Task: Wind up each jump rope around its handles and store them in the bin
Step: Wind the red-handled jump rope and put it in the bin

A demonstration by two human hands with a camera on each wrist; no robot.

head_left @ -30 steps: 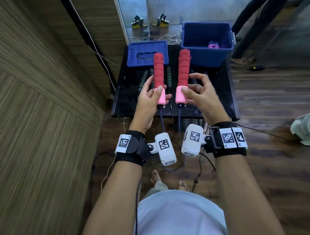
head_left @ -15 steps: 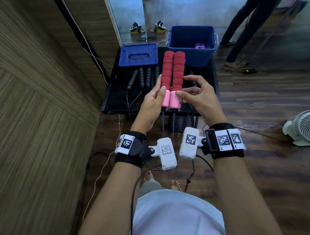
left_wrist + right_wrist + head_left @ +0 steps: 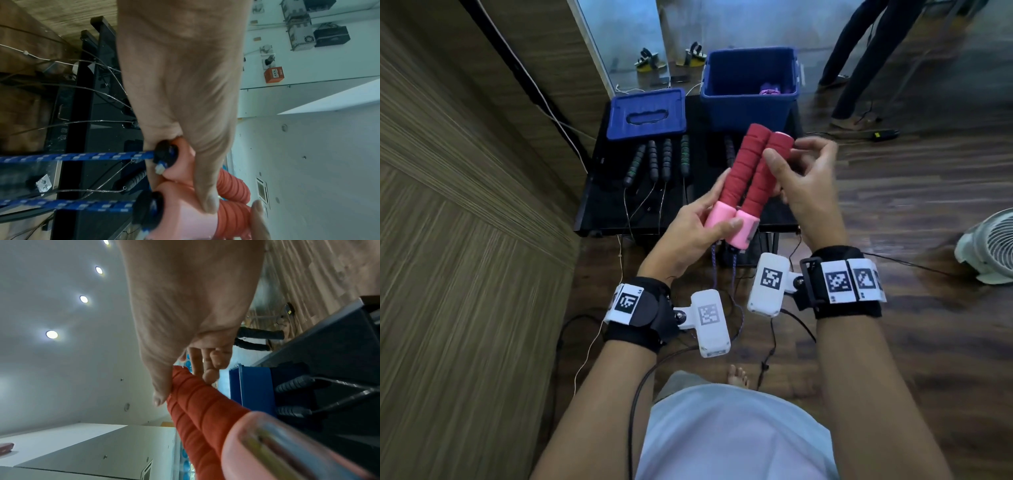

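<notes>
In the centre of the head view, the person holds the 2 red handles [image 3: 748, 174] of a jump rope pressed side by side, tilted toward the upper right of the frame. The left hand [image 3: 688, 233] grips their pink ends [image 3: 722, 222], its thumb curled across both and its fingers wrapped underneath. The right hand [image 3: 803, 181] pinches the far red tips, thumb on the near side and fingers curled behind; the right wrist view shows the thumb and fingertips [image 3: 209, 374] closing on the handle ends. The blue rope [image 3: 82, 156] leaves each pink end through a black cap and hangs down between the wrists, unwound.

Beyond the hands, in the upper middle of the frame, a black table [image 3: 602, 209] carries a blue bin [image 3: 750, 106] at its far right, with something purple [image 3: 770, 90] lying inside. The blue lid [image 3: 647, 114] lies flat to the left of the bin. 4 black handles [image 3: 657, 161] lie in a row in front of the lid, their thin cables trailing toward the table's near edge. A white fan [image 3: 989, 253] stands on the wooden floor at the right edge.
</notes>
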